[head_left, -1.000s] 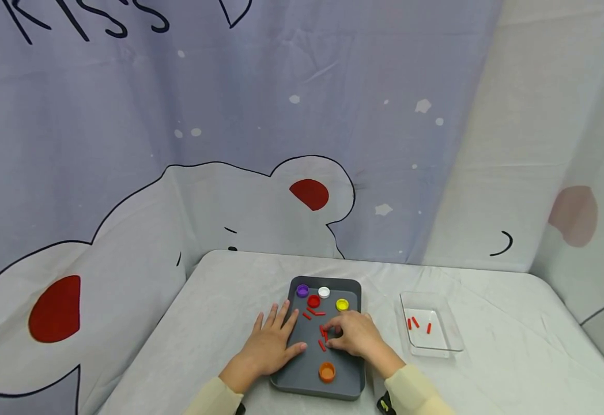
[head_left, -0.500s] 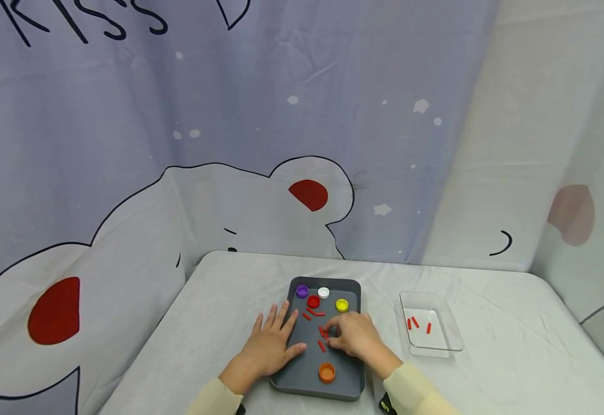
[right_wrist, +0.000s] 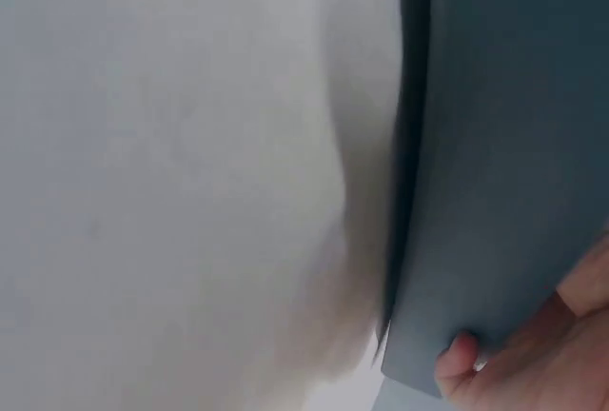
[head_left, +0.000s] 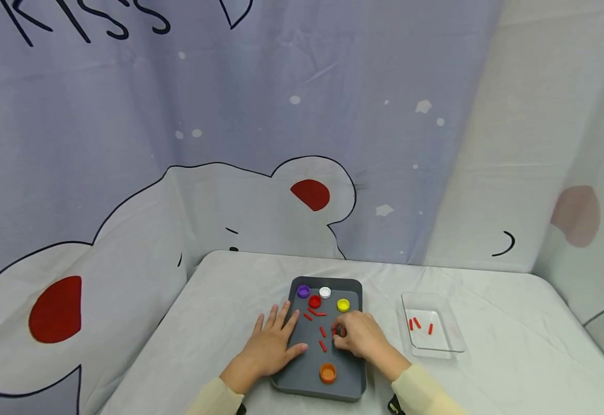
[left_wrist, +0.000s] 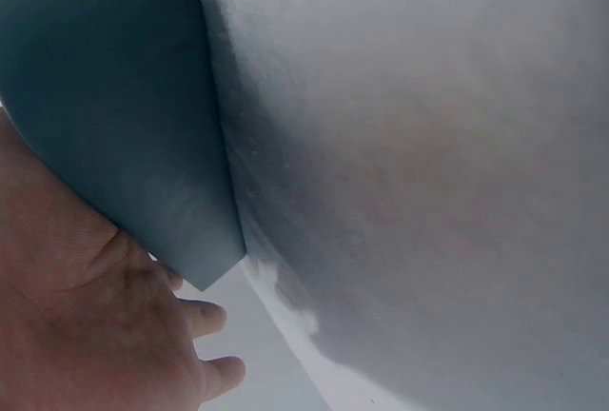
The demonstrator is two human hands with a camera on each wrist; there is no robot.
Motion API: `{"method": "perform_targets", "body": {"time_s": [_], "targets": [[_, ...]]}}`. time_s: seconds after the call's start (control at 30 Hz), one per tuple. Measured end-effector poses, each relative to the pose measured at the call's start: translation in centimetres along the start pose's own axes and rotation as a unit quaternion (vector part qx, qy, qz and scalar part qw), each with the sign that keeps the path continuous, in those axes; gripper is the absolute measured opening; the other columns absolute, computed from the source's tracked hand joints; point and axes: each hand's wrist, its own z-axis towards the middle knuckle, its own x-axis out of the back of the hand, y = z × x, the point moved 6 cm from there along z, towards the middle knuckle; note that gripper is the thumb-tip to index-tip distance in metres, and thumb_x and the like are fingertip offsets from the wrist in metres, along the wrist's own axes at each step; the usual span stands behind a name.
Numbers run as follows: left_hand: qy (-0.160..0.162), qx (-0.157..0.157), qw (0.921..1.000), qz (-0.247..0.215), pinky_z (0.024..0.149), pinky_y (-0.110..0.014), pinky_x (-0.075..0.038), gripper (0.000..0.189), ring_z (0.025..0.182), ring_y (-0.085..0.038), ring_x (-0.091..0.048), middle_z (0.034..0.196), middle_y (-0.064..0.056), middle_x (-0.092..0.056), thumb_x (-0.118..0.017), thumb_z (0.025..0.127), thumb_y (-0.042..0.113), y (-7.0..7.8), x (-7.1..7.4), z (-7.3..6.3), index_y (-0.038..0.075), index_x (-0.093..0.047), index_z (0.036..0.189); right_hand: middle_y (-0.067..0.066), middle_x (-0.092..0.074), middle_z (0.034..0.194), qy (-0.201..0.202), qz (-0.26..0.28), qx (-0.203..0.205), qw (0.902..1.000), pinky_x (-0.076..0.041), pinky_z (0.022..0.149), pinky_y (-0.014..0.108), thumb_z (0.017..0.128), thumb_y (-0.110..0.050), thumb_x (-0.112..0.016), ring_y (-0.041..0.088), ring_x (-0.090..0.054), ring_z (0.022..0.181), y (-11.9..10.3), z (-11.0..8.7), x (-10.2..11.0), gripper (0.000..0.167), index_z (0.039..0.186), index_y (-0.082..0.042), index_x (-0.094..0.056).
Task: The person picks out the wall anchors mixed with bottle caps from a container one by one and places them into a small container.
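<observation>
A dark grey tray lies on the table, with several short red sticks scattered over its middle. My left hand rests on the tray's left edge with fingers spread straight; the left wrist view shows that hand's palm side against the tray wall. Over the right half of the tray, my right hand pinches one red stick between thumb and fingers, partly hidden by them. Small round cups stand at the tray's far end: purple, white, red and yellow.
An orange cup stands near the tray's front. To the right of the tray, a clear plastic box holds three red sticks. A white cloth covers the table, and a printed curtain hangs behind it.
My right hand has shifted slightly right, taking one red stick away from the stick it lay beside. The left hand stays in place on the tray.
</observation>
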Motion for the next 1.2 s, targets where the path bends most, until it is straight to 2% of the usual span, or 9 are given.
{"method": "perform_targets", "body": {"time_s": [0.2,0.33,0.57,0.93,1.2], "targets": [[-0.001,0.003,1.0,0.005,0.119,-0.066,-0.015,0.08,0.153,-0.043,-0.016,0.169,-0.013,-0.016,-0.047,0.099,0.064,-0.2,-0.3,0.3,0.014,-0.032,0.16,-0.015,-0.048,0.063,0.041,0.008,0.013,0.999,-0.042,0.06,0.024,0.077,-0.017,-0.08,0.007,-0.049,0.069,0.2,-0.2,1.8,0.012,0.088,-0.013,-0.076],[0.001,0.001,1.0,0.002,0.119,-0.066,-0.014,0.08,0.153,-0.043,-0.016,0.169,-0.014,-0.016,-0.048,0.099,0.063,-0.2,-0.3,0.3,0.014,-0.032,0.16,-0.013,-0.052,0.068,0.052,0.036,-0.001,0.998,-0.044,0.062,0.024,0.079,-0.014,-0.08,0.007,-0.049,0.07,0.8,-0.4,3.2,0.016,0.095,-0.01,-0.077],[-0.003,-0.001,1.0,-0.003,0.119,-0.066,-0.014,0.079,0.153,-0.044,-0.015,0.169,-0.014,-0.015,-0.048,0.1,0.062,0.0,0.0,0.1,0.013,-0.032,0.16,-0.015,-0.054,0.069,0.039,0.099,-0.038,0.9935,-0.041,0.055,0.021,0.085,-0.012,-0.076,-0.001,-0.044,0.059,3.4,-1.6,5.5,0.019,0.104,-0.01,-0.077],[-0.002,0.0,1.0,-0.004,0.119,-0.067,-0.013,0.079,0.153,-0.044,-0.014,0.169,-0.015,-0.015,-0.048,0.1,0.062,-0.2,-0.1,0.0,0.013,-0.031,0.16,-0.014,-0.057,0.069,0.061,0.114,-0.065,0.9895,-0.041,0.055,0.022,0.086,-0.008,-0.075,0.0,-0.046,0.059,7.4,-4.2,8.9,0.018,0.104,-0.012,-0.076],[-0.006,-0.002,0.9999,-0.009,0.118,-0.067,-0.013,0.079,0.153,-0.044,-0.015,0.169,-0.015,-0.015,-0.048,0.1,0.061,0.0,0.1,0.0,0.013,-0.031,0.16,-0.014,-0.059,0.069,0.073,0.113,-0.079,0.9877,-0.04,0.056,0.022,0.085,-0.007,-0.075,0.0,-0.047,0.061,10.0,-5.9,10.4,0.02,0.105,-0.012,-0.076]]}}
